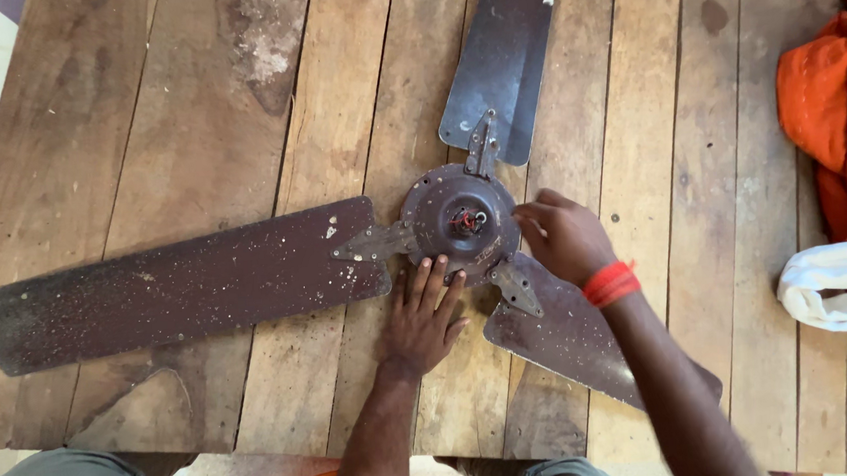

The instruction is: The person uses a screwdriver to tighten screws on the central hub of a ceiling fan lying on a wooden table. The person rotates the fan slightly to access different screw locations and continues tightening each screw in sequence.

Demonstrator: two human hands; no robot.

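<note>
Your left hand [419, 318] lies flat with its fingers spread and straight, holding nothing — the fingertips [436, 272] press against the near rim of the ceiling fan's motor hub [462, 220], which rests on the wooden table [186, 115]. Your right hand [565, 238], a red band [610, 283] at its wrist, curls its fingers narrowly at the hub's right edge — whether they pinch anything, you cannot tell. Three brown blades [178, 285] radiate from the hub just past your fingertips.

No packages, labels, signs or screens show anywhere in this view.
</note>
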